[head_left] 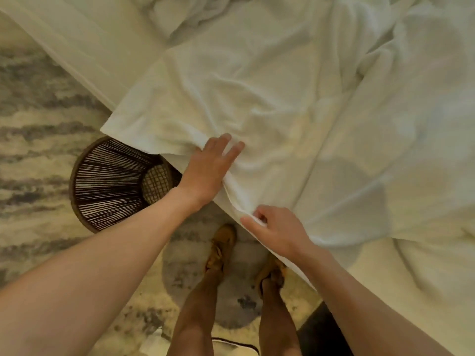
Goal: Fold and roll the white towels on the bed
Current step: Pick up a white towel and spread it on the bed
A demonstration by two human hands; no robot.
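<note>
A large white towel (231, 93) lies spread and wrinkled across the corner of the bed (424, 265), its near-left corner hanging past the mattress edge. My left hand (209, 168) rests flat on the towel's near edge, fingers apart and pointing up the bed. My right hand (272, 227) pinches that same edge a little further right, thumb and fingers closed on the cloth. More crumpled white cloth (416, 52) lies at the upper right, beside the spread towel.
A dark woven basket (110, 183) stands on the patterned rug (38, 124) just left of the bed corner, partly under the hanging towel. My legs and brown shoes (221, 247) stand close to the bed edge.
</note>
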